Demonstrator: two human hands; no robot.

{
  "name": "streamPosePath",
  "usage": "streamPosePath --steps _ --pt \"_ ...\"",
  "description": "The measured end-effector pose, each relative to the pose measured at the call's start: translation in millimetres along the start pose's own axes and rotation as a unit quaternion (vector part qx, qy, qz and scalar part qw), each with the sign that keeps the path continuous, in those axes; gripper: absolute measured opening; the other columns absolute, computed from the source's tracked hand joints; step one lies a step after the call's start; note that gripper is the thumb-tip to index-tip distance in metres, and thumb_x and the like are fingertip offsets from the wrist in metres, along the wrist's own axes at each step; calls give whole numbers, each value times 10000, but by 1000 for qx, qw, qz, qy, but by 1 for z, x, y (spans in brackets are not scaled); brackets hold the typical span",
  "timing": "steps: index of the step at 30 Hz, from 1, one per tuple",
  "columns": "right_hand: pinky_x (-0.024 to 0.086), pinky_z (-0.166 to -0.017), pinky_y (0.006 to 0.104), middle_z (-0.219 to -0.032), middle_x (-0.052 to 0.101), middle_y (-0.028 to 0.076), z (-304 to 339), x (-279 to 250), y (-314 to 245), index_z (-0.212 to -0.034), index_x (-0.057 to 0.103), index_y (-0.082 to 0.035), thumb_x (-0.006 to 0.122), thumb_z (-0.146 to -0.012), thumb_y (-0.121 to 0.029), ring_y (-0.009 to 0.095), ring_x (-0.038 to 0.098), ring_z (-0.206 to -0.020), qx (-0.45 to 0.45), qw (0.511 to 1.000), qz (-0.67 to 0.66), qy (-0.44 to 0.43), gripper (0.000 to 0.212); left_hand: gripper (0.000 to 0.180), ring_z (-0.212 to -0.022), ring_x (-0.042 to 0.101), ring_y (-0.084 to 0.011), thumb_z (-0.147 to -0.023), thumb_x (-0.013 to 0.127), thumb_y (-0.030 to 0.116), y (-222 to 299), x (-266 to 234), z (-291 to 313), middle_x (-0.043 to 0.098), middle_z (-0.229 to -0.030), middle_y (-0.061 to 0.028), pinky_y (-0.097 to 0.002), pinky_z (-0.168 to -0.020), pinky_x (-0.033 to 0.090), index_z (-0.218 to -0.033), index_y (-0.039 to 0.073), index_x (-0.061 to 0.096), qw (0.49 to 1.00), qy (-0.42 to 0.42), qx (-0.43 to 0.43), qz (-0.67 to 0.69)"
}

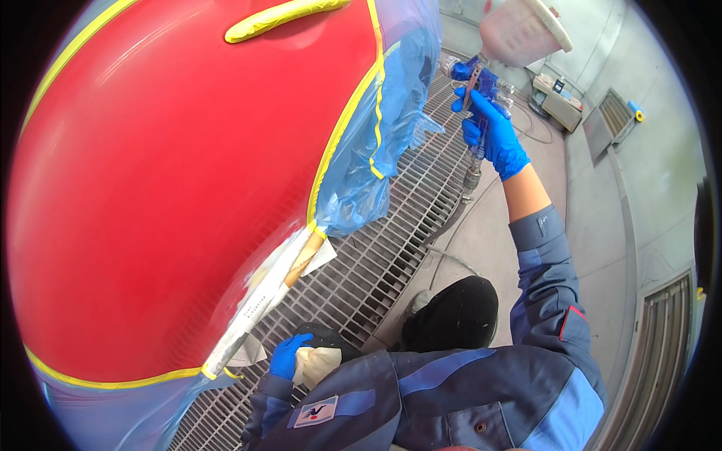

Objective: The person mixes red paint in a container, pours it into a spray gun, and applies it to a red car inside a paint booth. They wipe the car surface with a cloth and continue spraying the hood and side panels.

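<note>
In a blue glove, my right hand [496, 137] is closed around the grip of a blue spray gun [485, 81], raised at the upper right. A pinkish paint cup [520, 34] sits on top of the gun, and an air hose fitting [471, 180] hangs from its handle. My left hand [286, 356], also gloved in blue, is low by my body, closed on a pale yellowish cloth [317, 365]. To the left spreads a glossy red car body panel [180, 180], edged with yellow masking tape [336, 150]. Neither hand touches the panel.
Blue masking film [357, 184] hangs along the panel's right edge, with taped masking paper [259, 301] below it. A metal floor grating [361, 270] runs beneath. The air hose [451, 259] trails over the floor. A box with small items [560, 105] stands by the grey wall [654, 180].
</note>
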State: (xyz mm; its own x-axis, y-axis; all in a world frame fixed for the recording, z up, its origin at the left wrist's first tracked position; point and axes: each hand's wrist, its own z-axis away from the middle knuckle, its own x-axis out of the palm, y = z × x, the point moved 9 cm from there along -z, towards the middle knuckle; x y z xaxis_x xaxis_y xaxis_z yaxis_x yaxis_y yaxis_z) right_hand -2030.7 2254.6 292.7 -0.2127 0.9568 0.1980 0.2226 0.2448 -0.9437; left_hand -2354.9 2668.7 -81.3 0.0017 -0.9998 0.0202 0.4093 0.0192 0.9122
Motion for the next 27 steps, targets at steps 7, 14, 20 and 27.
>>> streamPosePath --steps 7,14,20,27 --pt "355 -429 227 -970 641 55 14 26 4 -1214 580 -45 546 -974 -296 81 422 -497 37 987 -14 -153 349 323 -936 632 -167 -945 469 174 -9 2 -1 684 -1047 -99 -291 -866 489 -1147 43 683 999 -2 -22 41" --pt "352 -424 218 -937 630 43 5 22 8 -1210 582 -46 551 -971 -301 73 422 -492 28 988 17 -150 351 300 -924 639 -171 -941 493 176 -2 3 4 689 -1028 -104 -290 -855 493 -1125 40 688 999 17 -15 27" --pt "365 -442 227 -949 630 37 1 -3 6 -1201 586 -48 563 -966 -332 78 434 -515 4 997 27 -71 369 249 -897 654 -175 -920 553 167 0 2 5 699 -988 -90 -284 -838 500 -1055 25 708 998 26 -13 62" --pt "383 -458 238 -974 629 44 13 -26 9 -1194 592 -59 595 -951 -324 97 461 -531 -38 996 36 78 359 250 -899 653 -174 -916 559 176 1 5 3 698 -993 -85 -283 -837 500 -1060 38 710 998 19 -23 58"
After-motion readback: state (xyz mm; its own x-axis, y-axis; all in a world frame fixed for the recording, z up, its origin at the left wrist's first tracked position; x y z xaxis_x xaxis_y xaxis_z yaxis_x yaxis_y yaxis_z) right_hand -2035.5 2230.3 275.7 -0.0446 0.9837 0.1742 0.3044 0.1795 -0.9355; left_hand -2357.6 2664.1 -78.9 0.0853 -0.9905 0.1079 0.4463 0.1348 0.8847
